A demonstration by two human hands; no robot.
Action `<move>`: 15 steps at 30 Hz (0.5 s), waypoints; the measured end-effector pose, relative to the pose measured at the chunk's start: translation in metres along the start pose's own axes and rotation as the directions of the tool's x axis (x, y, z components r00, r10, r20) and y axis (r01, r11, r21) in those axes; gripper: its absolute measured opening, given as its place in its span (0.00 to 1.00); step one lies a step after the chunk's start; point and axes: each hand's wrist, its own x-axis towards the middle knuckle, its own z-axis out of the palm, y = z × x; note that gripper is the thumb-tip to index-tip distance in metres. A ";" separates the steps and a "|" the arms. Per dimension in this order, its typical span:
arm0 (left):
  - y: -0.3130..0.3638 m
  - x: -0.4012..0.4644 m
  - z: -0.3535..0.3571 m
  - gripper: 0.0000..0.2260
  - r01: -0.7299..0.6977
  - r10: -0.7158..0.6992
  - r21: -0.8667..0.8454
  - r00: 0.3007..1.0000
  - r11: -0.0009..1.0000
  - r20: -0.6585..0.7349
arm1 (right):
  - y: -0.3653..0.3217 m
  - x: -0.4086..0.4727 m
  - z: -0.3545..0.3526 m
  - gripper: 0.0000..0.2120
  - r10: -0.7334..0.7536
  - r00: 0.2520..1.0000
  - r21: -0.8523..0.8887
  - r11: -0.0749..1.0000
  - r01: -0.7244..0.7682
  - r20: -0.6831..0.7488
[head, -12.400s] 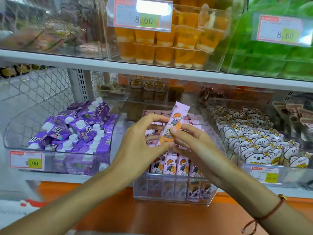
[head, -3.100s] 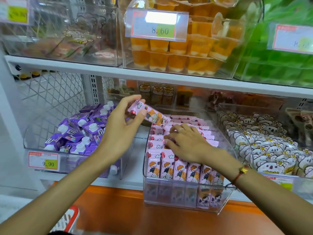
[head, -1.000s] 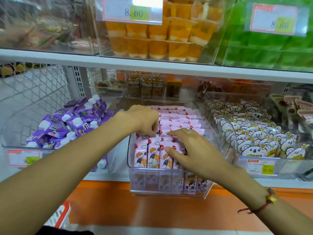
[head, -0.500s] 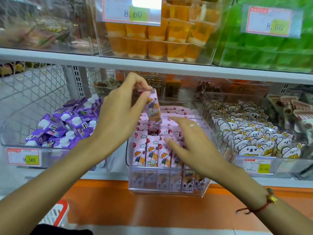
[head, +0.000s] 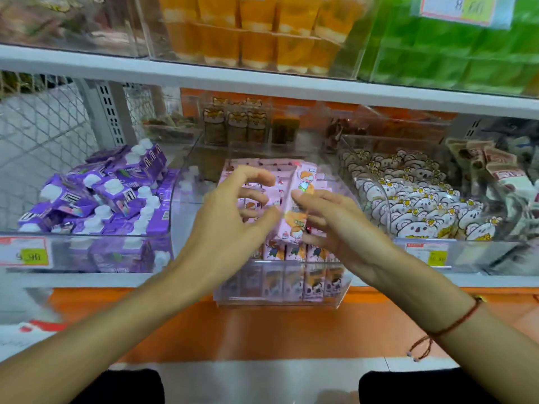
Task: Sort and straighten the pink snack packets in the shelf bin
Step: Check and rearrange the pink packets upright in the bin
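Here, from the head view: one pink packet [head: 296, 205] held upright between both hands, above the clear bin [head: 280, 290] of pink packets [head: 294, 252]. Left hand [head: 230, 225] with fingers curled, thumb tip touching the packet's left edge. Right hand [head: 341, 225] with fingers nearly straight, tips against the packet's right side. Left of the left hand, purple cartons [head: 99, 199]. Right of the right hand, koala packets [head: 417, 205]. Blurry, so exact grip hard to tell.
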 end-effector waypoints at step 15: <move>-0.004 0.002 0.007 0.09 -0.066 0.067 0.052 0.997 0.996 -0.026 | -0.005 -0.002 0.001 0.05 -0.101 0.991 0.088 0.992 0.094 0.083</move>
